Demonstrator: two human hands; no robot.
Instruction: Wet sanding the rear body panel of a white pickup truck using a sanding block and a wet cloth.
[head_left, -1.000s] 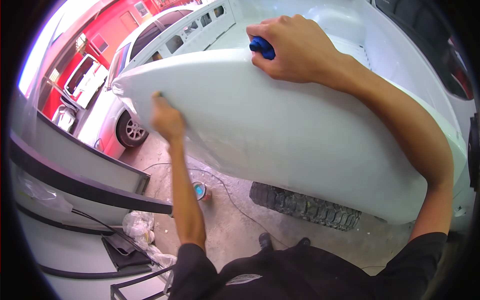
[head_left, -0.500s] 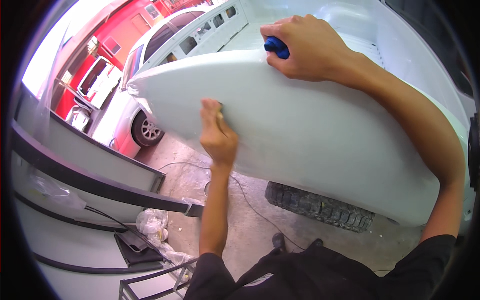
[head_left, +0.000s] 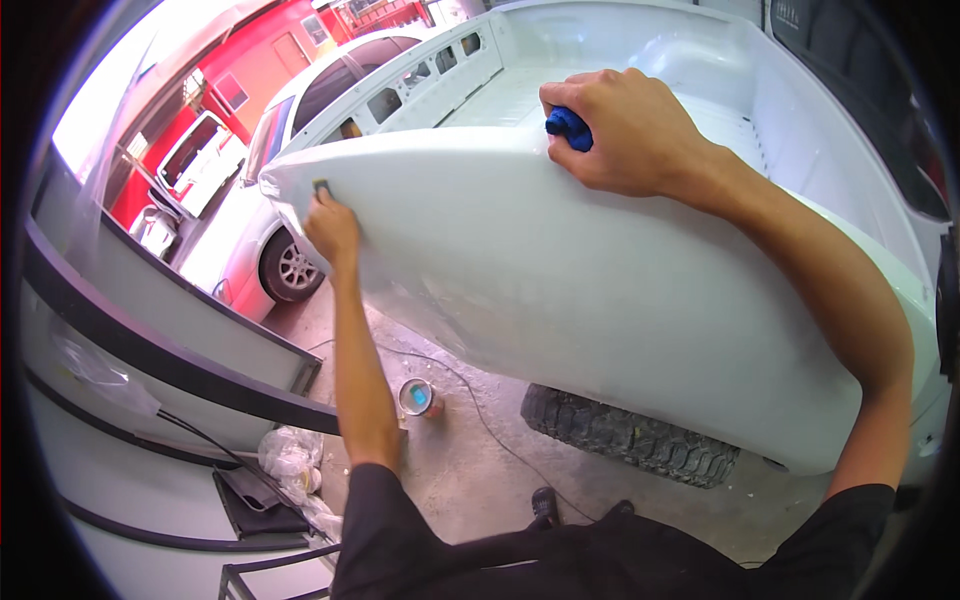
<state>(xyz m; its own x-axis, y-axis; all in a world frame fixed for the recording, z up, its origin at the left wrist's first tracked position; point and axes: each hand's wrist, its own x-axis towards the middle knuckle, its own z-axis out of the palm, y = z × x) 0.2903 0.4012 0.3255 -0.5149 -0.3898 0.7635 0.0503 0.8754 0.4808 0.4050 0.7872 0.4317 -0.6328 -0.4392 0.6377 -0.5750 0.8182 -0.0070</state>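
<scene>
The white side panel [head_left: 560,260] of a pickup bed stretches across the view, smooth and whitish. My left hand [head_left: 332,228] presses near its far left end, fingers closed on a small dark pad with a yellowish edge [head_left: 320,187]; most of the pad is hidden by the fingers. Over the panel's top edge, my right hand [head_left: 640,135] is closed round a bunched blue cloth [head_left: 569,129], whose end pokes out between thumb and fingers. Below the panel shows a knobbly black tyre [head_left: 630,430].
An open can [head_left: 418,398] with something light blue in it stands on the concrete floor beside a thin cable [head_left: 490,425]. Dark-edged grey panels [head_left: 170,350] and clear plastic wrap [head_left: 290,455] lie left. A silver car [head_left: 290,200] is parked beyond.
My left hand has slid left along the panel with the pad, toward its end. My right hand keeps its grip on the cloth. The can has come into fuller view.
</scene>
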